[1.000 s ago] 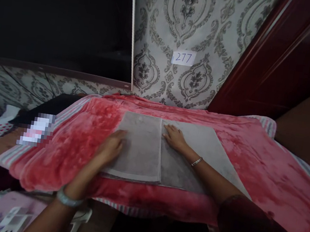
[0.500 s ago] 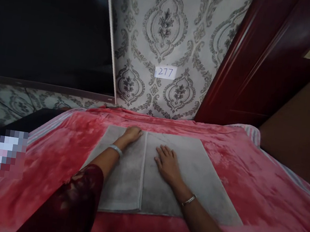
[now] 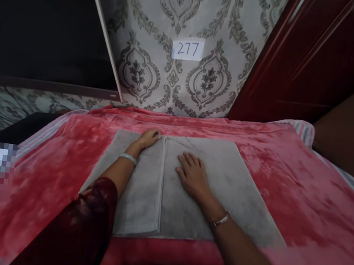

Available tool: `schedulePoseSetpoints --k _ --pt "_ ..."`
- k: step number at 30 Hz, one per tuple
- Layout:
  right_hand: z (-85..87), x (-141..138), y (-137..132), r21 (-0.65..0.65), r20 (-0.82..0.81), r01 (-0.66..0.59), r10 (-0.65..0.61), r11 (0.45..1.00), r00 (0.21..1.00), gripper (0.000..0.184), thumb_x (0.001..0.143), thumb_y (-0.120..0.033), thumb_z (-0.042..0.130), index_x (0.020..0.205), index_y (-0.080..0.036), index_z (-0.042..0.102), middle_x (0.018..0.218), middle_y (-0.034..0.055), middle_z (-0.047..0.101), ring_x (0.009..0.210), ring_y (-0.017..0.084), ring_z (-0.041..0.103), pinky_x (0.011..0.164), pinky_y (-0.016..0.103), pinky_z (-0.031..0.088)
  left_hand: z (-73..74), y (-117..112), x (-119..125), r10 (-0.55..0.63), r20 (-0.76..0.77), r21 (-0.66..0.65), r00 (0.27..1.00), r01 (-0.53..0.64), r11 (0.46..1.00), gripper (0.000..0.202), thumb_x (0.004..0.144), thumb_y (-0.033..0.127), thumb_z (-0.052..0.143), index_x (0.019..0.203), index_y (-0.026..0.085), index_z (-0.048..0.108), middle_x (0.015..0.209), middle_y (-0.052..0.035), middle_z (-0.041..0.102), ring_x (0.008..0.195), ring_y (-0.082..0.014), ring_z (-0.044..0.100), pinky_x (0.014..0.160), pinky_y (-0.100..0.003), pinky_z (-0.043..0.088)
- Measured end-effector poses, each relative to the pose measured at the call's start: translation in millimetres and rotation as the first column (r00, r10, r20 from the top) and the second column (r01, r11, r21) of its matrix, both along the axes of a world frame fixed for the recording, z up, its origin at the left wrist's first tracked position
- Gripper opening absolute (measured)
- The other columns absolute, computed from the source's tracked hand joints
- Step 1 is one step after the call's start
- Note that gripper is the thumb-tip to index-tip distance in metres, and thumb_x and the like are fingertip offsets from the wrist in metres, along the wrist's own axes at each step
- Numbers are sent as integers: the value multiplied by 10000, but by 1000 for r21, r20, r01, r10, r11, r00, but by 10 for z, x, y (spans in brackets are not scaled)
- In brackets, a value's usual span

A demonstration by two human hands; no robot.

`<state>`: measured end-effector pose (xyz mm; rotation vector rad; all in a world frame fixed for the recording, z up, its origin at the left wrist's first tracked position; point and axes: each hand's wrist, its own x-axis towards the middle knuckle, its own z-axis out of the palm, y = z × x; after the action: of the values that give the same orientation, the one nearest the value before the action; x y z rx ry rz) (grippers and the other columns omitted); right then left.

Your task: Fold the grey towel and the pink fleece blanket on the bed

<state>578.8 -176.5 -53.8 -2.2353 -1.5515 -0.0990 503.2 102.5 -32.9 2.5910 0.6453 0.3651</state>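
A grey towel lies spread on a red fleece blanket, with its left part folded over into a flap. My left hand rests at the far corner of that folded flap, fingers curled onto the cloth's edge. My right hand lies flat on the towel just right of the fold's edge, fingers stretched out and slightly apart. A bangle sits on each wrist.
Patterned wallpaper carries a white label reading 277. A dark red wooden door stands at the right, a dark screen at the left. The blanket's striped edge shows at the far right corner.
My left hand moved from the flap's near left side up to its far corner. My right hand slid back toward me on the towel. The view came closer and lower.
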Motion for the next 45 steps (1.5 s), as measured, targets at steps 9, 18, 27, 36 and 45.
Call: schedulePoseSetpoints --k 9,18,27,36,45 --pt "119 -191 -79 66 -8 -333 334 941 943 617 1023 -509 461 1565 -224 398 1646 136 313 1526 300 237 1219 585 117 175 -238 -19 74 -145 113 987 -58 992 214 956 326 531 1063 183 649 1123 -110 702 1038 -243 634 937 -337 453" --pt "263 -592 -264 -115 -175 -772 753 625 635 615 992 -632 485 1538 -355 426 1670 24 276 1566 283 71 1229 615 22 196 -294 215 209 -225 172 952 -172 970 512 909 623 542 1013 158 730 1068 -160 741 1046 -315 667 891 -372 468" --pt "409 -676 -466 -110 -138 -859 848 500 512 456 1035 -398 515 1483 -320 487 1622 -66 357 1562 191 97 1263 511 -55 159 -189 212 228 -201 188 953 -191 963 535 889 675 507 913 188 728 961 -127 749 937 -291 674 752 -335 444" --pt "280 -608 -497 71 -72 -677 680 733 729 429 951 -469 568 1376 -413 575 1491 -70 552 1406 192 470 1261 353 197 246 -238 185 253 -140 274 957 -208 939 400 944 535 476 907 197 686 947 -135 751 935 -301 685 756 -335 466" --pt "258 832 -1744 178 -246 420 -373 890 895 254 872 -270 558 1071 -177 686 1066 108 717 919 230 650 827 361 515 667 -542 85 178 -251 370 951 -76 926 374 948 339 436 1155 116 655 1270 -234 657 1199 -362 618 969 -442 486"
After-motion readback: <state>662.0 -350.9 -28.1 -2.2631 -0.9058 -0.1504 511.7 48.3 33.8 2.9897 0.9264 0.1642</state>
